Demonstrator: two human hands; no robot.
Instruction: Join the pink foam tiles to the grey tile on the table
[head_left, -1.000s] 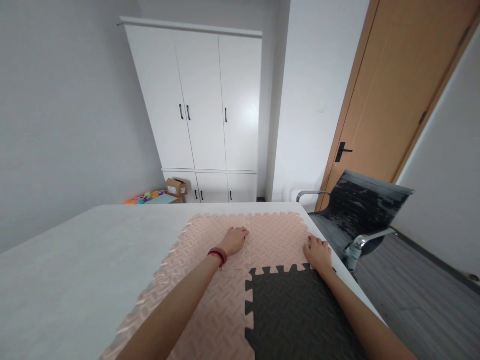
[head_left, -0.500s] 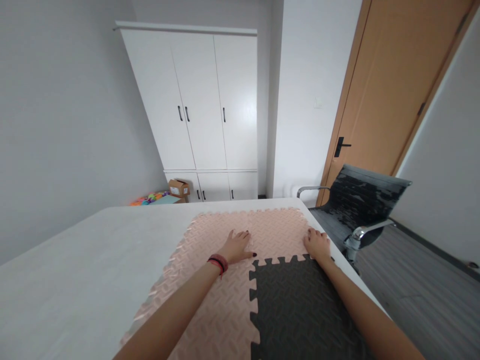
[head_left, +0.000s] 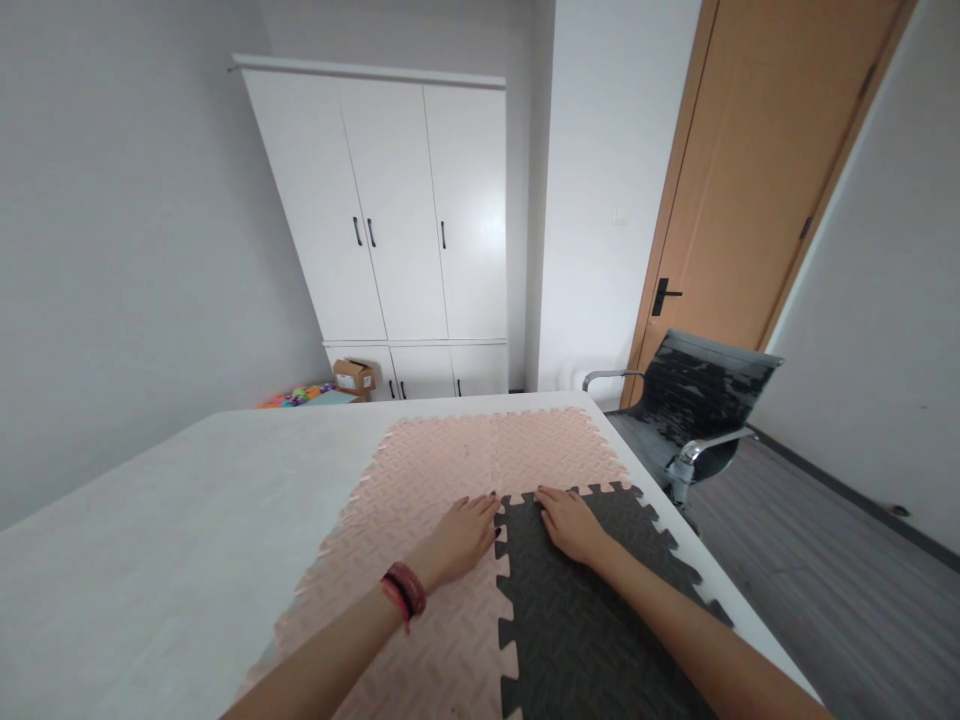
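Note:
Pink interlocking foam mat tiles point(head_left: 420, 460) lie flat on a white table point(head_left: 172, 520), with a dark grey foam tile point(head_left: 577, 620) joined to them at the near right. My left hand point(head_left: 465, 535) lies flat on the pink foam, its fingertips at the corner where the pink and grey tiles meet. A reddish band circles that wrist. Resting on the far part of the grey tile, my right hand point(head_left: 571, 522) has its fingers stretched out over the toothed seam with the pink tile. Both palms are turned down and neither hand holds anything.
A worn black office chair point(head_left: 705, 390) stands right of the table, near a wooden door point(head_left: 765, 180). White cabinets point(head_left: 390, 210) line the back wall. A cardboard box point(head_left: 354, 375) and colourful items point(head_left: 304, 393) sit beyond the table's far edge.
My right hand has moved left, from the right edge of the pink tile onto the grey tile's far seam. My left hand has slid slightly nearer to me. The view has shifted a little.

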